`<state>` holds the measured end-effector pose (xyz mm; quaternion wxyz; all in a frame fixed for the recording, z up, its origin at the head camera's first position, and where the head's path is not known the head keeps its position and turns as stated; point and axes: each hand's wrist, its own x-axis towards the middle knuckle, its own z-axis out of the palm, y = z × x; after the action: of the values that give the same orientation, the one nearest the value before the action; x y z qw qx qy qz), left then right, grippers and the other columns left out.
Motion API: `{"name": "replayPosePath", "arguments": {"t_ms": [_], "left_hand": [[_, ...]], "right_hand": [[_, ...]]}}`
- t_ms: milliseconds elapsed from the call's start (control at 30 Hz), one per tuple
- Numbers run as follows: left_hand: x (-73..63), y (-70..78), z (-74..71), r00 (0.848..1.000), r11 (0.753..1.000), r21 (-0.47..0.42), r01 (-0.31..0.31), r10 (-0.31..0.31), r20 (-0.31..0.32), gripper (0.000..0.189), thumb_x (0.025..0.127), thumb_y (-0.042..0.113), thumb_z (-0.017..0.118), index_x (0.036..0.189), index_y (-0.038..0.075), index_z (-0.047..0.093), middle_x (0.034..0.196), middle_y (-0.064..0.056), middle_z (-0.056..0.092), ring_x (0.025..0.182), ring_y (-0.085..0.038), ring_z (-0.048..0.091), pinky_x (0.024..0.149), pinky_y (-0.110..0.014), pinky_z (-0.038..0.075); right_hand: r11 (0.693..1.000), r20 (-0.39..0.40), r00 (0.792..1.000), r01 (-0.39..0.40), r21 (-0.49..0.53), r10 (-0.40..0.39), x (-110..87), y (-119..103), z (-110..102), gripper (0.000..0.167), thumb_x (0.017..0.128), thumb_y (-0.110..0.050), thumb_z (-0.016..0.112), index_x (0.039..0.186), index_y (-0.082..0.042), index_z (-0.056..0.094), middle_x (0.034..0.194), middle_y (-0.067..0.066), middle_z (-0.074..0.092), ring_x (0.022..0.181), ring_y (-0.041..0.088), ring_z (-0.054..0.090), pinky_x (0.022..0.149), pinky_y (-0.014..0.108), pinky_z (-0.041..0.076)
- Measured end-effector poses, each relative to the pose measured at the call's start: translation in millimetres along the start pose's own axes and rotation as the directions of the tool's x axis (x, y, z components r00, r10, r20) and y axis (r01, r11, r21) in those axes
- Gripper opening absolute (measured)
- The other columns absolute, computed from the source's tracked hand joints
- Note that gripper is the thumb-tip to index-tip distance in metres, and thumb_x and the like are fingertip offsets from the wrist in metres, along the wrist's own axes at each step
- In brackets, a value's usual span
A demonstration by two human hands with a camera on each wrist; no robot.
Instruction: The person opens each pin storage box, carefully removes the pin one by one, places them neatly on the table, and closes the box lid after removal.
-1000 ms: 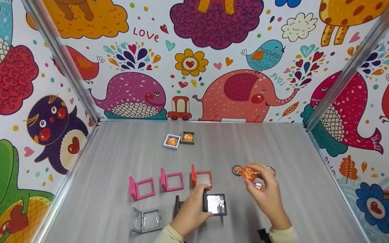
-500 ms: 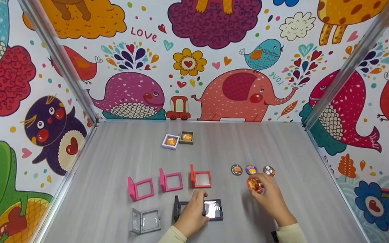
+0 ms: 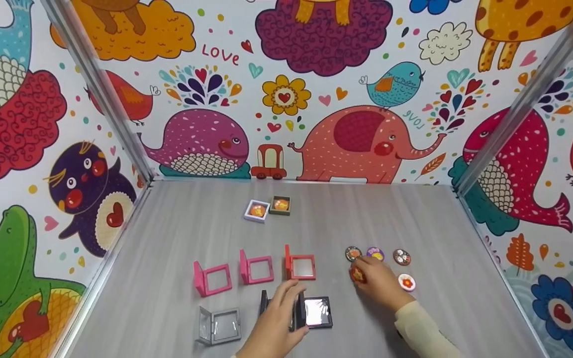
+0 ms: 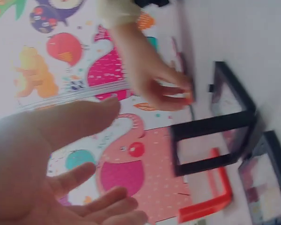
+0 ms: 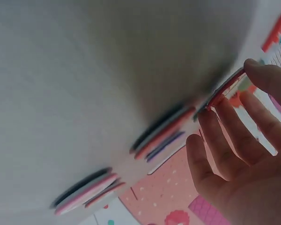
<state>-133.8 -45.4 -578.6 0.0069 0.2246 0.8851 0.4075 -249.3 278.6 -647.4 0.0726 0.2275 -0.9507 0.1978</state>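
Note:
My right hand (image 3: 377, 281) pinches a red-and-gold round badge (image 3: 358, 274) close over the table. Thumb and fingertips hold this badge (image 5: 227, 86) by its edge in the right wrist view. Near it lie a dark badge (image 3: 353, 253), a purple badge (image 3: 375, 253), a dark red badge (image 3: 402, 257) and a white badge with a red flower (image 3: 406, 282). My left hand (image 3: 279, 315) has its fingers extended beside a black hinged frame (image 3: 319, 312). In the left wrist view, thumb and fingers are spread, apart from that frame (image 4: 215, 116).
Left of my hands stand two opened pink frames (image 3: 217, 279), a red frame (image 3: 300, 267) and a grey frame (image 3: 226, 325). Another black frame (image 4: 267, 178) is partly behind my left hand. Farther back sit a white box (image 3: 256, 211) and an olive box (image 3: 280, 205), each holding an orange badge.
My left hand has let go of the black frame, which now rests slightly lower in view. My right hand has moved from the badge row toward me, and the white flower badge now shows beside it.

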Motion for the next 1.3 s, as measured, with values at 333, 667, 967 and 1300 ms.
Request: {"name": "replayPosePath", "arguments": {"t_ms": [333,667,967,1300], "left_hand": [[-47.9,-24.2,-44.8,0.930,0.979,0.063,-0.193,0.203,-0.306,0.079,0.078,0.011,0.095,0.147,0.013,0.058,0.148,-0.009,0.055,0.125,-0.031,0.063,0.087,-0.045,0.064],[-67.5,-39.9,-55.9,0.896,0.993,0.024,-0.119,0.118,-0.428,0.065,0.079,0.010,0.093,0.138,0.013,0.066,0.138,-0.006,0.063,0.120,-0.017,0.064,0.091,-0.038,0.061],[-74.4,-41.6,-56.9,0.897,0.971,-0.201,-0.130,0.029,-0.440,0.068,0.081,-0.001,0.091,0.142,0.008,0.062,0.136,-0.008,0.060,0.128,-0.012,0.058,0.107,-0.032,0.049],[-72.4,-57.4,-59.1,0.838,0.939,-0.224,-0.262,0.107,-0.535,0.076,0.073,-0.005,0.087,0.144,0.007,0.063,0.137,-0.012,0.063,0.131,-0.013,0.058,0.112,-0.018,0.040]], "right_hand": [[0.993,-0.044,0.993,0.115,0.029,-0.114,49.5,-17,-11,0.038,0.081,-0.002,0.091,0.115,-0.003,0.074,0.113,0.012,0.071,0.106,0.035,0.068,0.092,0.054,0.059],[0.885,0.047,0.996,-0.084,0.458,0.070,196.5,-17,29,0.050,0.095,0.001,0.081,0.142,0.001,0.062,0.139,0.027,0.061,0.128,0.050,0.059,0.103,0.059,0.055],[0.884,0.157,0.971,-0.231,0.407,0.181,249.8,-18,62,0.076,0.093,-0.002,0.085,0.160,-0.006,0.049,0.165,0.021,0.045,0.151,0.040,0.043,0.123,0.058,0.037],[0.919,0.257,0.952,-0.247,0.308,0.169,287.5,-39,84,0.080,0.097,-0.011,0.084,0.166,-0.013,0.044,0.169,0.019,0.041,0.155,0.038,0.038,0.127,0.057,0.030]]}}
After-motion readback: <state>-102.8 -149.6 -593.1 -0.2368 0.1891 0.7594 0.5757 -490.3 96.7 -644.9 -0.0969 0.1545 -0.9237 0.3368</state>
